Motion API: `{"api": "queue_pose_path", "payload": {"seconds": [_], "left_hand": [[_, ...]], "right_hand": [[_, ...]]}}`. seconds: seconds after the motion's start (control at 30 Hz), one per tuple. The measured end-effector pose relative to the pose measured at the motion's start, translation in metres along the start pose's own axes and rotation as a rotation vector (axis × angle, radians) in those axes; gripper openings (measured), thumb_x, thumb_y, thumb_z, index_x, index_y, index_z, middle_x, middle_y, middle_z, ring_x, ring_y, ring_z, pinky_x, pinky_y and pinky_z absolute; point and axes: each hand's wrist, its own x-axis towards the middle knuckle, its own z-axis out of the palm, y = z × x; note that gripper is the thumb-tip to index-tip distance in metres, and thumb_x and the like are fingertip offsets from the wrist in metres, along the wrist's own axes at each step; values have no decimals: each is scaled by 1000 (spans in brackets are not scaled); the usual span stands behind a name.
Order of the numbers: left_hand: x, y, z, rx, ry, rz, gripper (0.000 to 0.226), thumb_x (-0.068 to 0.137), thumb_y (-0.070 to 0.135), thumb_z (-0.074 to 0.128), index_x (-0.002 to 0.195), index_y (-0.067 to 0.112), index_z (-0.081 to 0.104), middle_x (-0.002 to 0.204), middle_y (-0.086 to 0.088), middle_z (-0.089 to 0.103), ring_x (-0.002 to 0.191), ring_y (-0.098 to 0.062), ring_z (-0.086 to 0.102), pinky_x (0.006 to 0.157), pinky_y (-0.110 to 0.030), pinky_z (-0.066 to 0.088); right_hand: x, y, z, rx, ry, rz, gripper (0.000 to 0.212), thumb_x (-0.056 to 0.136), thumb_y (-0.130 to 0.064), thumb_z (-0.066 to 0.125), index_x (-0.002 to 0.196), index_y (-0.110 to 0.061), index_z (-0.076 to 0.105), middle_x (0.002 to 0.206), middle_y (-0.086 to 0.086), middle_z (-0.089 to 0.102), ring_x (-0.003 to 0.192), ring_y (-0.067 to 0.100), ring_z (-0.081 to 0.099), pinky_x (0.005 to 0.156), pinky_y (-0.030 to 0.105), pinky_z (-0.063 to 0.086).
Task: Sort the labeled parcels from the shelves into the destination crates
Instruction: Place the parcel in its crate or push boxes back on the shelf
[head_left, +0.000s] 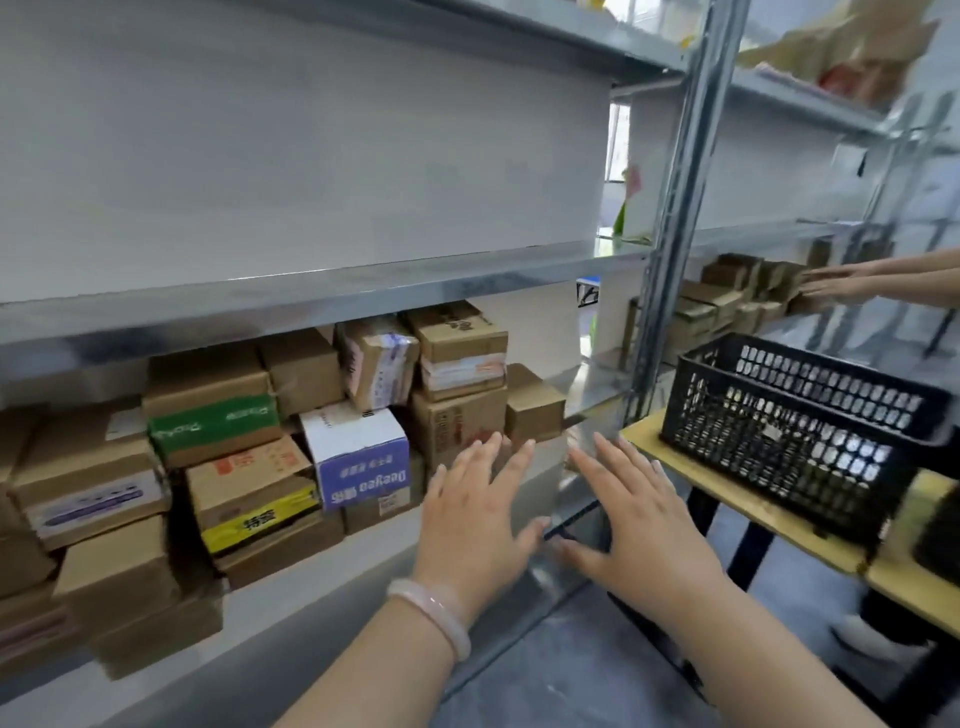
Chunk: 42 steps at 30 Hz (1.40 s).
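Note:
Several cardboard parcels are stacked on the lower metal shelf (291, 577) at left and centre. Among them are a white-and-blue box (358, 457), a box with green tape (213, 410) and a small brown box (535, 400) at the row's right end. My left hand (478, 514), with a pale bangle on its wrist, and my right hand (634, 519) are both held out with straight fingers in front of the shelf's right end, holding nothing. The left fingertips are near the small brown box. A black mesh crate (810, 421) stands on a yellow table (727, 499) to the right.
A metal upright (680, 208) divides this shelving bay from the neighbouring one. Another person's hands (852, 283) reach in from the right towards boxes (727, 296) on that neighbouring shelf. The shelf above the parcels (311, 291) shows nothing on it. Grey floor lies below.

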Motion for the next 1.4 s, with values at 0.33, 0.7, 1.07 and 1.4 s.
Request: {"api": "queue_pose_path", "payload": {"seconds": [0.33, 0.7, 1.07, 1.4], "left_hand": [[93, 28, 86, -62, -120, 29, 74, 94, 62, 45, 155, 45, 6, 166, 5, 9, 152, -18, 4, 122, -43, 8], [257, -3, 164, -97, -132, -13, 71, 93, 64, 44, 154, 44, 14, 165, 2, 14, 151, -21, 12, 121, -42, 15], [336, -37, 236, -80, -242, -178, 73, 92, 63, 47, 154, 47, 11, 167, 5, 4, 152, -19, 4, 120, -40, 13], [386, -66, 292, -29, -267, -636, 73, 93, 63, 45, 155, 45, 12, 167, 3, 4, 152, -24, 7, 120, -41, 14]], "right_hand": [[35, 106, 34, 4, -76, 153, 92, 82, -73, 47, 148, -47, -11, 150, -25, -21, 140, 0, -22, 117, 33, -13], [182, 179, 58, 12, -89, 168, 89, 88, -64, 51, 153, -42, -5, 161, -14, -10, 146, 5, -15, 119, 32, -10], [297, 240, 124, 167, -169, 104, 79, 91, -61, 49, 154, -38, 7, 162, -13, 1, 148, 7, -4, 121, 31, 3], [429, 290, 206, 325, -400, -117, 73, 93, -56, 50, 154, -35, 15, 163, -7, 10, 148, 11, 7, 117, 28, 14]]}}
